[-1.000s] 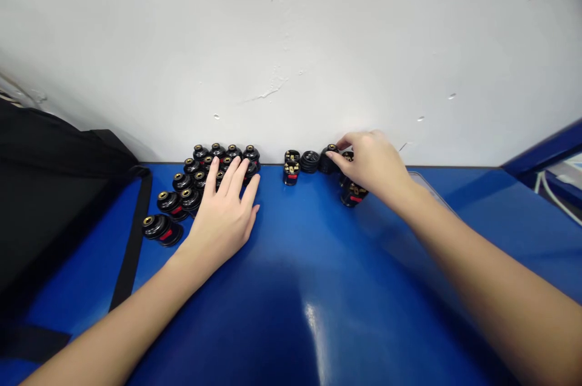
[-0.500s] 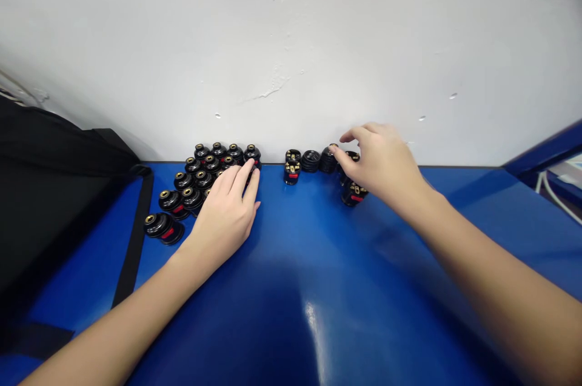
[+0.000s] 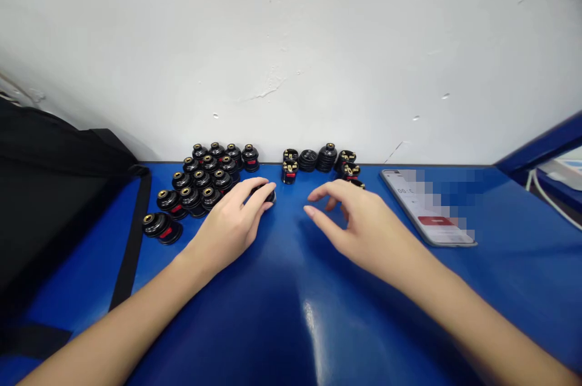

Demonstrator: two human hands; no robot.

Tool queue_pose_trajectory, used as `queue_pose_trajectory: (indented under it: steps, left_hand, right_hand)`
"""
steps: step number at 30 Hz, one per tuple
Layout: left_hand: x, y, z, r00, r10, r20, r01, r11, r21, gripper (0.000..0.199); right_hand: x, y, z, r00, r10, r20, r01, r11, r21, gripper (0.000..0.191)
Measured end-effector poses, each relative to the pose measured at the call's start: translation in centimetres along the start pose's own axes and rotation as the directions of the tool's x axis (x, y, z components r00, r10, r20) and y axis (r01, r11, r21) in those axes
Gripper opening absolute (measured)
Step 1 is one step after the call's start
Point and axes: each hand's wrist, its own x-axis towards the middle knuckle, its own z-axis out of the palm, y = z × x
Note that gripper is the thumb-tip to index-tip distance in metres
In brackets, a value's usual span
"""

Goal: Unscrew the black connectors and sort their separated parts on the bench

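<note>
A pale wall (image 3: 291,40) rises behind a glossy blue table (image 3: 273,313), with a black bag (image 3: 50,192) at its left end. The right hand (image 3: 364,216) is spread above the surface, thumb and fingers apart around nothing, between a phone (image 3: 436,221) and the left hand (image 3: 230,219). Left fingers curl down over a partly hidden black part (image 3: 271,197), apparently pinching it; how firmly, I cannot tell. It sits right of the clustered black domed fittings (image 3: 199,179). Near the wall are brass-terminal inserts (image 3: 290,175), ribbed black caps (image 3: 308,162) and a domed piece (image 3: 327,159). A sideways left-hand sweep could topple nearby fittings; a loose pinch could let the part roll; a low right wrist could nudge the phone.
</note>
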Motion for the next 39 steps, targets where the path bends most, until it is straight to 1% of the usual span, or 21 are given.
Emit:
queue_pose_trajectory:
  steps: [2,4,6,7,9,10,11,12,13,15,17,19,21,22,24,27,29,34,39]
  left_hand:
    - [0.0,0.5,0.2,0.999,-0.034,-0.023,0.030,0.992,-0.123,0.032]
    - [-0.1,0.8,0.5,0.996,-0.078,-0.038,0.067,0.968,-0.243,0.029]
    - [-0.2,1.1,1.0,0.988,-0.152,-0.025,0.131,0.913,-0.386,0.024]
    - [-0.4,1.3,1.3,0.978,-0.207,0.004,0.184,0.864,-0.469,0.022]
    - [-0.6,1.6,1.8,0.940,-0.323,0.107,0.317,0.714,-0.625,0.021]
    - [-0.7,1.7,1.9,0.921,-0.357,0.159,0.365,0.640,-0.676,0.022]
    - [-0.8,1.7,2.1,0.909,-0.365,0.201,0.392,0.585,-0.710,0.025]
    - [-0.9,1.8,2.2,0.908,-0.353,0.227,0.399,0.557,-0.728,0.028]
    - [-1.0,1.8,2.2,0.912,-0.328,0.246,0.396,0.553,-0.733,0.032]
    - [-1.1,1.8,2.2,0.918,-0.288,0.272,0.393,0.583,-0.711,0.035]
    - [-1.1,1.8,2.0,0.914,-0.284,0.291,0.406,0.636,-0.656,0.037]
    - [-0.9,2.0,1.6,0.912,-0.277,0.303,0.408,0.698,-0.589,0.037]
    - [-0.6,2.2,1.2,0.911,-0.254,0.325,0.398,0.747,-0.533,0.026]
    - [-0.5,2.4,1.0,0.903,-0.253,0.346,0.409,0.752,-0.517,0.021]
    - [-0.2,2.6,0.7,0.886,-0.266,0.381,0.439,0.748,-0.498,0.020]
    - [0.0,2.8,0.5,0.868,-0.282,0.408,0.469,0.736,-0.489,0.022]
    - [0.1,2.9,0.5,0.864,-0.273,0.423,0.469,0.740,-0.482,0.021]
    - [0.4,3.3,0.6,0.879,-0.251,0.406,0.437,0.766,-0.472,0.020]
    - [0.5,3.5,0.7,0.877,-0.263,0.403,0.447,0.755,-0.480,0.023]
  right_hand:
    - [-0.7,0.8,1.3,0.999,-0.013,0.029,0.012,0.998,0.062,0.017]
    - [-1.2,1.6,2.4,0.996,-0.060,0.068,0.051,0.990,0.129,0.032]
    - [-1.4,2.2,3.2,0.987,-0.123,0.101,0.103,0.977,0.185,0.043]
    - [-1.4,2.4,3.5,0.984,-0.141,0.107,0.115,0.969,0.217,0.043]
    - [-1.3,2.7,3.8,0.985,-0.138,0.102,0.100,0.945,0.313,0.036]
    - [-1.2,2.7,3.9,0.988,-0.117,0.099,0.072,0.923,0.378,0.033]
    - [-1.2,2.7,3.9,0.991,-0.092,0.100,0.038,0.894,0.447,0.032]
    - [-1.1,2.7,3.9,0.992,-0.067,0.105,0.004,0.860,0.510,0.033]
    - [-1.1,2.7,4.0,0.993,-0.045,0.110,-0.025,0.829,0.559,0.035]
    - [-1.2,2.6,4.0,0.992,-0.018,0.127,-0.063,0.791,0.608,0.033]
    - [-1.3,2.5,4.0,0.988,-0.016,0.151,-0.082,0.780,0.621,0.029]
    - [-1.4,2.4,4.0,0.985,-0.023,0.173,-0.094,0.765,0.637,0.028]
    - [-1.4,2.3,4.0,0.980,-0.041,0.196,-0.102,0.739,0.666,0.032]
    - [-1.4,2.3,4.0,0.977,-0.049,0.205,-0.106,0.728,0.678,0.033]
    - [-1.4,2.4,4.0,0.977,-0.044,0.206,-0.112,0.720,0.684,0.035]
    - [-1.4,2.4,3.9,0.981,-0.026,0.195,-0.112,0.741,0.662,0.034]
    - [-1.4,2.4,3.6,0.979,-0.053,0.199,-0.087,0.769,0.634,0.030]
    - [-1.3,2.3,2.8,0.973,-0.133,0.191,0.025,0.876,0.482,0.020]
    - [-1.4,2.5,2.6,0.967,-0.183,0.175,0.107,0.922,0.372,0.022]
